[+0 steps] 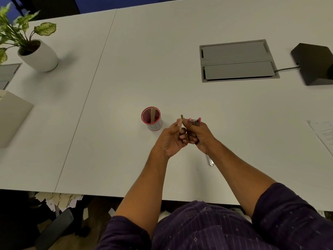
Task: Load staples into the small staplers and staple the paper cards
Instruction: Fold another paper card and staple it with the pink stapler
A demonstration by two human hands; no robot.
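Your hands meet above the table, one with a card, the other with a stapler.

Your left hand pinches a tan card upright between thumb and fingers, and your right hand curls round a small pink stapler, its metal top showing just right of the card. Both are held above the white table. A red cup stands just left of your hands with another card upright in it. A silver strip lies on the table beside your right wrist; you cannot tell from here what it is. A potted plant sits far left.
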